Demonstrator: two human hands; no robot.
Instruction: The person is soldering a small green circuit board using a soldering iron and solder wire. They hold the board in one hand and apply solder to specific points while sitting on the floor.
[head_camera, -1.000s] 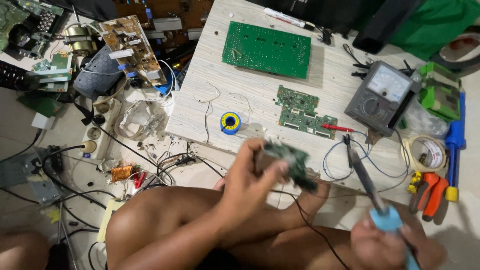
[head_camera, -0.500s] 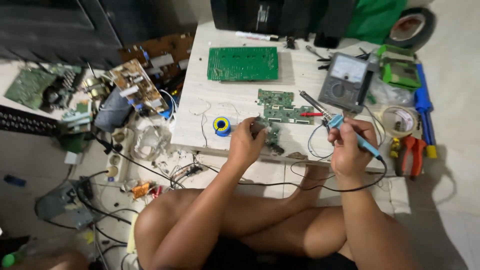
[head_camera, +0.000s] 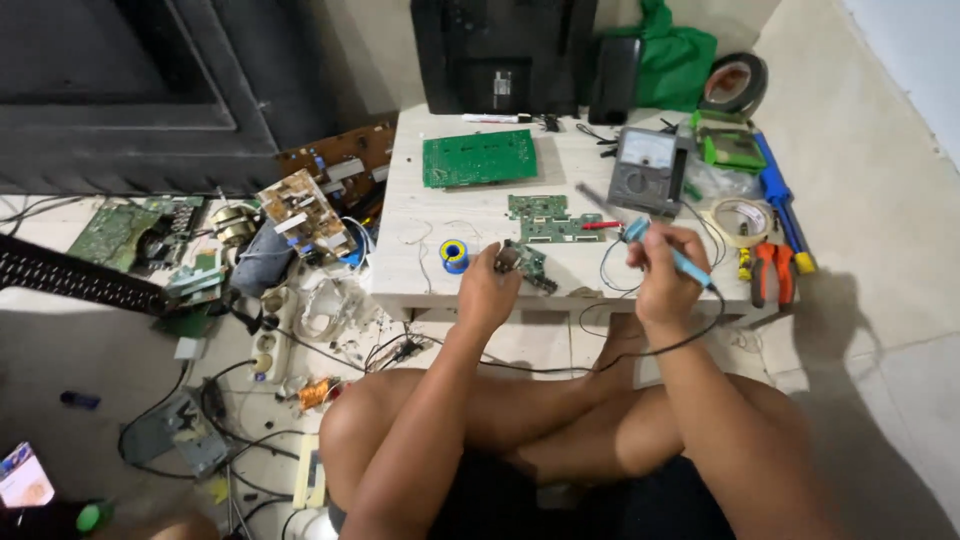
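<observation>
Left hand (head_camera: 487, 290): grasps small circuit board (head_camera: 527, 262) above low table (head_camera: 400, 250) edge | Right hand (head_camera: 662, 272): clenched around blue-handled soldering iron (head_camera: 640, 232), tip apparently clear of board | solder spool (head_camera: 454, 254) beside left hand.

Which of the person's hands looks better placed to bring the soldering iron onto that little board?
The right hand, probably. It already grips the soldering iron, tip raised over the table. The left hand is busy holding the small board beside it.
</observation>
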